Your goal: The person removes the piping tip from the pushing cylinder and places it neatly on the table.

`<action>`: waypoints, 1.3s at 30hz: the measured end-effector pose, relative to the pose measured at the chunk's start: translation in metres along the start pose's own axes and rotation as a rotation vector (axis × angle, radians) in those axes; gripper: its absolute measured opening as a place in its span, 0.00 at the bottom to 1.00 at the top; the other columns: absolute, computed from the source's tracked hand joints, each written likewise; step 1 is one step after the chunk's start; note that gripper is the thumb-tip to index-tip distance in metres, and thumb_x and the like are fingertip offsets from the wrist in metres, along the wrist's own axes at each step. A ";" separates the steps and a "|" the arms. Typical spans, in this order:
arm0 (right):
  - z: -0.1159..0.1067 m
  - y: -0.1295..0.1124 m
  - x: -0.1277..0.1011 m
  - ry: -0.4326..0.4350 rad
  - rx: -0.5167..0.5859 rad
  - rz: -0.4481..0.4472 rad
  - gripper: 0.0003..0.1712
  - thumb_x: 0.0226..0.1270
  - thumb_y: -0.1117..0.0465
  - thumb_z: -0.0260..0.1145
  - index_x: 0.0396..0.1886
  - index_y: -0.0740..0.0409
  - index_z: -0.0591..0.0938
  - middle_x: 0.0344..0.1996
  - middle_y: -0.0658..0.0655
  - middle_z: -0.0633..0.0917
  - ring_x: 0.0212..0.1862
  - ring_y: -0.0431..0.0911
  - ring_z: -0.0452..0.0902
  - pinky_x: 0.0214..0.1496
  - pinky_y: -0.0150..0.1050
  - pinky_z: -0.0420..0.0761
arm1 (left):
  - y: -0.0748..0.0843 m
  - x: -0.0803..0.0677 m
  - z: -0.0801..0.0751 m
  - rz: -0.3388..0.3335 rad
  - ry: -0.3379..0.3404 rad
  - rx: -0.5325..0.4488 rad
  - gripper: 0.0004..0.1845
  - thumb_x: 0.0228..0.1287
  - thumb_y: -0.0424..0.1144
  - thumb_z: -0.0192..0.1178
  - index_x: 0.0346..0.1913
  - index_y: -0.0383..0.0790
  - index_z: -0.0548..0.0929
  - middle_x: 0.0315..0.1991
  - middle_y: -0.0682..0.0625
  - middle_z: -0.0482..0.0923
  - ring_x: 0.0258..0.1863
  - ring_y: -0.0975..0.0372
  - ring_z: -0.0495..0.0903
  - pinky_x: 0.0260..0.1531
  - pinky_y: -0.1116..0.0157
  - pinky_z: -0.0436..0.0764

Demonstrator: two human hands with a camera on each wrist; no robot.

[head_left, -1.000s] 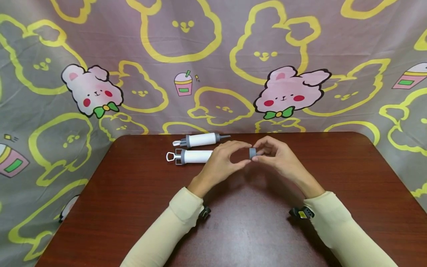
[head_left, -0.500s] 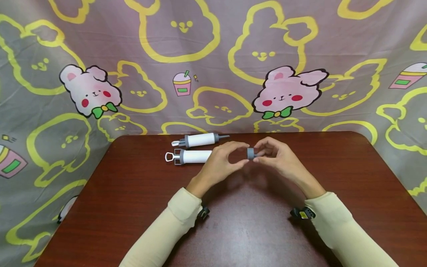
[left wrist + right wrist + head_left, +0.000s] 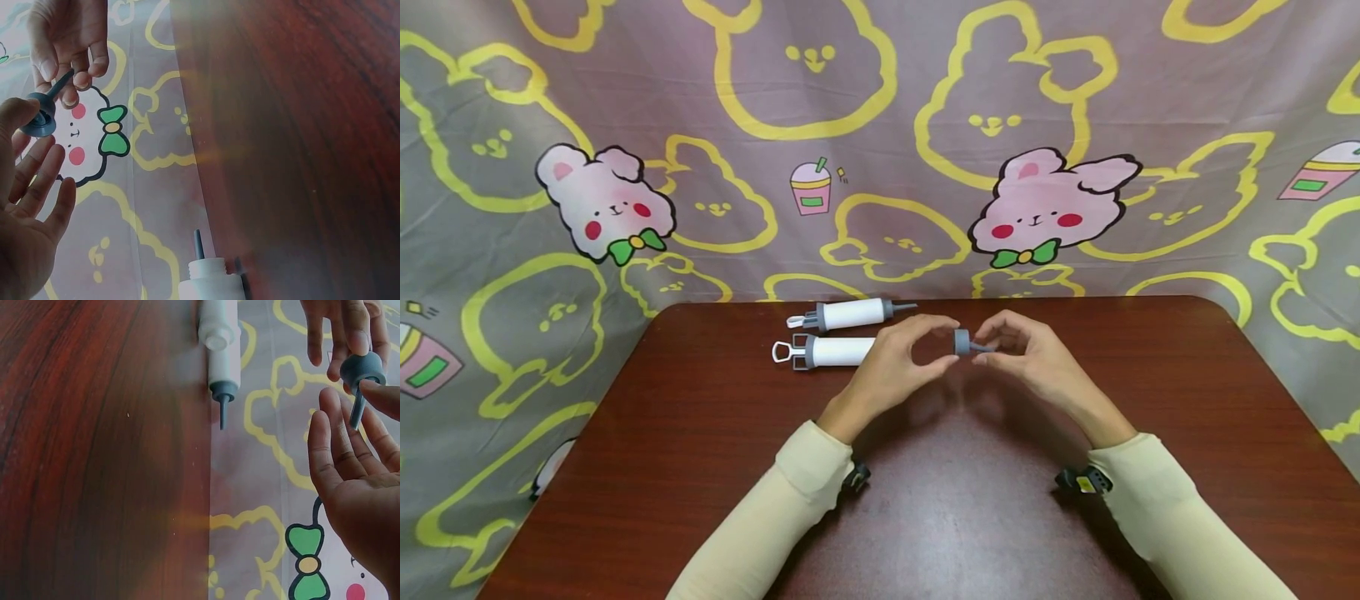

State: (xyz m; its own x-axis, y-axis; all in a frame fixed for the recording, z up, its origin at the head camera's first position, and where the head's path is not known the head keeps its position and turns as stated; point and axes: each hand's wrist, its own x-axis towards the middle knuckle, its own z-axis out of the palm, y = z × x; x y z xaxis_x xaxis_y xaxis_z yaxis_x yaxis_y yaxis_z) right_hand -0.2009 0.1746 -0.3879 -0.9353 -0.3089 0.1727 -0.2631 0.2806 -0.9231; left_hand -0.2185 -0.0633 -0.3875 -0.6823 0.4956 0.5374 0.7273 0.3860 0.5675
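A rabbit-print cloth (image 3: 880, 167), perhaps a curtain, hangs behind a glossy brown table (image 3: 955, 500).

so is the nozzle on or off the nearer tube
Off. The nearer tube shows a bare neck in the wrist views; the nozzle is between the left hand and right hand.

On the tabletop (image 3: 700, 467), near the far edge and left of centre: a rear syringe (image 3: 853, 314) and, just before it, a front syringe (image 3: 842, 352), both with plunger handles (image 3: 782, 352) to the left. At the rear syringe's right end, a fitted nozzle (image 3: 904, 307), pointing right. Over the front syringe's right end in the head view, the left hand (image 3: 902, 354). Right of both barrels, above the tabletop, a nozzle cap (image 3: 962, 342) between left thumb and index finger, spout (image 3: 982, 347) toward the right hand (image 3: 1033, 354). Behind everything, a curtain (image 3: 865, 100).
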 end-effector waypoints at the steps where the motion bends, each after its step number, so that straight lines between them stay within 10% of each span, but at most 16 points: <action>1: 0.000 0.000 0.000 -0.001 0.005 -0.004 0.14 0.68 0.65 0.74 0.49 0.62 0.82 0.36 0.57 0.88 0.39 0.45 0.86 0.43 0.35 0.83 | 0.000 0.000 0.000 -0.003 0.000 -0.005 0.20 0.64 0.34 0.74 0.58 0.37 0.85 0.52 0.48 0.88 0.53 0.58 0.86 0.58 0.64 0.82; 27: 0.000 0.004 0.003 -0.011 0.021 -0.018 0.06 0.72 0.70 0.68 0.46 0.64 0.82 0.34 0.61 0.88 0.38 0.43 0.87 0.47 0.35 0.86 | -0.003 -0.002 -0.001 -0.019 -0.004 -0.050 0.19 0.64 0.33 0.74 0.56 0.39 0.83 0.50 0.43 0.88 0.51 0.53 0.87 0.56 0.52 0.84; 39: 0.002 0.004 0.004 -0.009 0.045 -0.018 0.05 0.72 0.70 0.68 0.45 0.66 0.82 0.34 0.54 0.88 0.38 0.46 0.87 0.46 0.36 0.87 | -0.001 -0.003 -0.001 -0.024 -0.036 -0.044 0.18 0.65 0.35 0.74 0.57 0.40 0.84 0.52 0.50 0.87 0.49 0.60 0.87 0.54 0.69 0.83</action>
State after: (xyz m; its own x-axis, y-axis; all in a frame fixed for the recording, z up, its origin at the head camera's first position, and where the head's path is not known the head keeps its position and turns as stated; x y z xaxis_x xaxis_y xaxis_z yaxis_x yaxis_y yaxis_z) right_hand -0.2053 0.1723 -0.3914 -0.9284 -0.3214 0.1863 -0.2686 0.2342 -0.9344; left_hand -0.2169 -0.0660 -0.3893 -0.6960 0.5145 0.5009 0.7062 0.3644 0.6070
